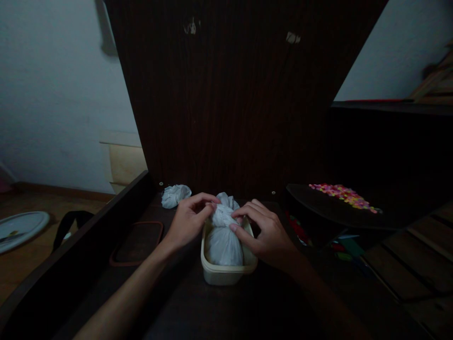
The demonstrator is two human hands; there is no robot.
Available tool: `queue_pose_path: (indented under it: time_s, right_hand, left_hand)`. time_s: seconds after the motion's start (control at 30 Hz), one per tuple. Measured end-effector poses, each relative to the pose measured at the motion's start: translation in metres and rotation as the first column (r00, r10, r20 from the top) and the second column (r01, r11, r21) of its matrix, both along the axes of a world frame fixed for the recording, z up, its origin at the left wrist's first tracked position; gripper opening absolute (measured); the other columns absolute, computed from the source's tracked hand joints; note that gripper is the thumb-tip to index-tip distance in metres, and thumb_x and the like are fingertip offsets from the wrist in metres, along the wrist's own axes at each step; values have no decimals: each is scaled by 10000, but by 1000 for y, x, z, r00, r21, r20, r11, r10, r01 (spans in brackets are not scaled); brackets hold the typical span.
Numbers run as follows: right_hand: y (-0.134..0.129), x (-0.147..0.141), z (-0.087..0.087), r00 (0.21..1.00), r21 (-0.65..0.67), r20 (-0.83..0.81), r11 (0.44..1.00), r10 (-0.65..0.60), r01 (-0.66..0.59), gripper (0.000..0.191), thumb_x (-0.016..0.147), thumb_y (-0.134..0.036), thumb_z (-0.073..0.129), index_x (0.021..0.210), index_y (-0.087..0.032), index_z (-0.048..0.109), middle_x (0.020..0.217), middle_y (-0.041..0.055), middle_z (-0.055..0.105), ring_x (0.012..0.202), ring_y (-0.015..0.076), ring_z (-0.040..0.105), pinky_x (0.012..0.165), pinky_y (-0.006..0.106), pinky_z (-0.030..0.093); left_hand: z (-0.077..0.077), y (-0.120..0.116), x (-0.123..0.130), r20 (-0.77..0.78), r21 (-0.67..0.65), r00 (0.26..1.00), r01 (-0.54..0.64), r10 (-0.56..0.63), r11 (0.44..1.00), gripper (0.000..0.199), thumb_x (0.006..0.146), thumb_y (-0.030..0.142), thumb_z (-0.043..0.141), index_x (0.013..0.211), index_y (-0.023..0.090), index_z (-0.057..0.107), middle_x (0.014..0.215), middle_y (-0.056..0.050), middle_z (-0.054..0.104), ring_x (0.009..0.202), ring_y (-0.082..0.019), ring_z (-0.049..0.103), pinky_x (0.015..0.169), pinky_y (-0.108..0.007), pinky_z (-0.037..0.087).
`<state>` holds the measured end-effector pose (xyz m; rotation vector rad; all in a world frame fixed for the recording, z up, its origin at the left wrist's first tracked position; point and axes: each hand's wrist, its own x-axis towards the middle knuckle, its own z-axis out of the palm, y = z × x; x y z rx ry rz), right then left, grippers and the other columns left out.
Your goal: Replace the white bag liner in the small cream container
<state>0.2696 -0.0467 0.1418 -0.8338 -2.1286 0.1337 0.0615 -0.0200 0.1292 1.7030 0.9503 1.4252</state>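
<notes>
A whitish plastic bag (224, 245), filled round and twisted at its neck, sits inside a cream rectangular tub (229, 277) on the dark wooden surface. My left hand (193, 217) pinches the twisted neck from the left with thumb and forefinger. From the right, my right hand (264, 229) has its thumb and fingers closed on the same neck. Loose crumpled plastic stands up behind the twist. What the bag contains cannot be made out.
Another crumpled whitish plastic bag (176, 195) lies at the back left. A brown-rimmed rectangular lid (136, 243) rests left of the tub. A raised board (81, 250) edges the left side. Colourful small pieces (345, 196) cover part of a dark shelf at right.
</notes>
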Motion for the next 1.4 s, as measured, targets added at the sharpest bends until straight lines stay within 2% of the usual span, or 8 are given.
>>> queue_pose_path:
  time_s: [0.1, 0.23, 0.53, 0.7, 0.83, 0.97, 1.17, 1.4]
  right_hand:
    - [1, -6, -6, 994, 124, 95, 991, -60, 48, 92, 912, -256, 687, 942, -170, 672, 801, 53, 643, 766, 216, 517, 680, 356, 432]
    - [4, -5, -10, 990, 174, 120, 983, -72, 50, 142, 957, -164, 589, 838, -171, 667, 782, 66, 650, 749, 214, 514, 664, 353, 428]
    - [-1, 12, 7, 985, -54, -125, 991, 116, -123, 149, 922, -98, 589, 808, -194, 592, 781, 9, 585, 775, 172, 545, 687, 304, 424]
    - [-8, 9, 10, 995, -126, -100, 992, 12, -25, 36, 927, -170, 619, 904, -192, 634, 874, 27, 622, 831, 185, 575, 748, 325, 452]
    - [-10, -7, 5, 996, 15, 66, 998, -56, 55, 275, 828, -277, 782, 1040, -149, 664, 958, 80, 649, 894, 244, 573, 789, 381, 465]
    - [-4, -10, 1, 990, 128, 129, 991, -59, 43, 75, 924, -135, 614, 920, -159, 684, 852, 75, 668, 809, 236, 553, 723, 376, 450]
    - [-3, 8, 12, 997, -61, -52, 997, 52, -55, 173, 898, -67, 558, 836, -206, 640, 798, 32, 657, 782, 199, 550, 689, 340, 436]
    - [6, 35, 12, 924, -223, -342, 941, 170, -256, 126, 954, -280, 612, 849, -211, 603, 817, 20, 579, 747, 170, 553, 653, 303, 445]
  left_hand:
    - [2, -4, 3, -5, 9, 1000, 18, -18, 1000, 136, 836, 257, 658, 875, 184, 766, 825, -26, 759, 735, -168, 669, 662, -255, 508]
    - [3, -7, 0, -48, 32, 999, 26, -25, 999, 133, 847, 257, 664, 883, 188, 772, 857, -35, 774, 773, -182, 691, 689, -268, 524]
    - [6, 1, -13, -207, 214, 976, -26, 71, 977, 198, 891, 225, 609, 930, 189, 799, 890, -68, 764, 812, -198, 687, 693, -290, 496]
    - [6, -1, -11, -132, 164, 986, -79, 102, 983, 192, 891, 242, 617, 920, 195, 801, 864, -55, 765, 782, -189, 679, 683, -284, 511]
    - [8, -8, -5, -87, 123, 993, -64, 75, 990, 170, 893, 259, 638, 906, 199, 797, 858, -45, 760, 765, -180, 678, 659, -268, 513]
    - [7, -12, -3, -98, 133, 993, -48, 61, 990, 144, 830, 306, 749, 896, 182, 778, 857, -50, 730, 747, -179, 666, 609, -254, 513]
    - [-4, -2, -14, -231, 204, 968, -45, 93, 978, 101, 852, 244, 707, 918, 186, 757, 876, -52, 720, 787, -186, 665, 676, -277, 521]
    - [-11, 5, -18, -270, 186, 949, -115, 163, 976, 299, 879, 224, 617, 1152, 202, 739, 959, -60, 703, 846, -198, 636, 732, -303, 506]
